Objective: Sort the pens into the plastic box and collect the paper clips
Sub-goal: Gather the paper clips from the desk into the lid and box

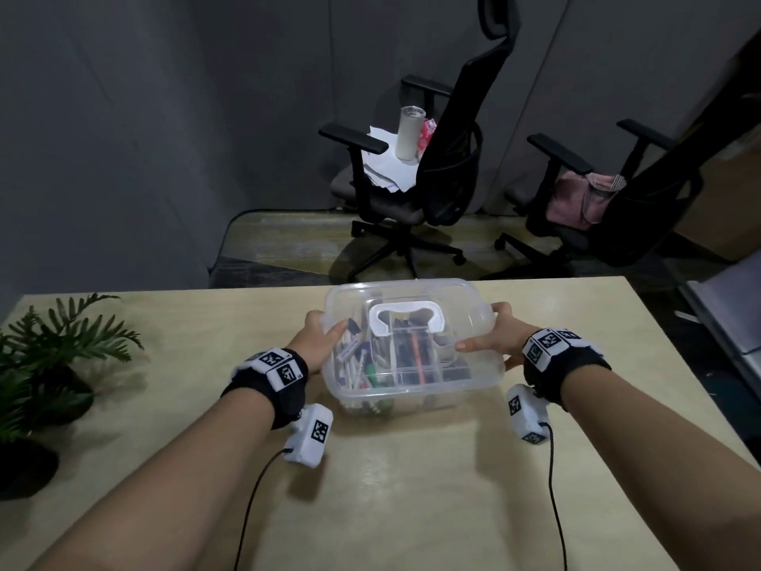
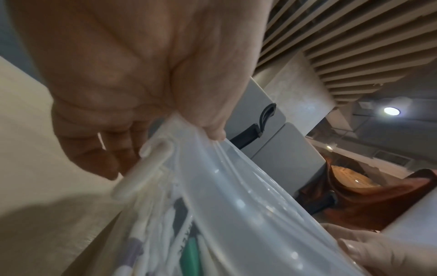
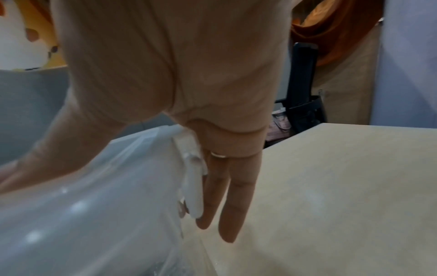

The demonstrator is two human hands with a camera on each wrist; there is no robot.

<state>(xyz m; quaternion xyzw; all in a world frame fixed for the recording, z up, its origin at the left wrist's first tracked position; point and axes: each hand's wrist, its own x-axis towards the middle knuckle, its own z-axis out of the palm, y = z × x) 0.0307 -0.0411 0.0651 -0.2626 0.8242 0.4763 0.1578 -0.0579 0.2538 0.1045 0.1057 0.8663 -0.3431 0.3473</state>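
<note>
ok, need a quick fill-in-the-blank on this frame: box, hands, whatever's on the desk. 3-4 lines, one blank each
1. The plastic box has its lid ____.
2. The left hand and right hand hold the box at opposite ____.
3. The handle on the lid is coloured ____.
4. At the table's left edge stands a potted ____.

Missing words: on; ends; white; plant

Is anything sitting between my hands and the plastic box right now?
No. Both hands are already on the plastic box: the left hand holds its left end with the thumb on the lid, and the right hand holds its right end, fingers beside the side latch.
</note>
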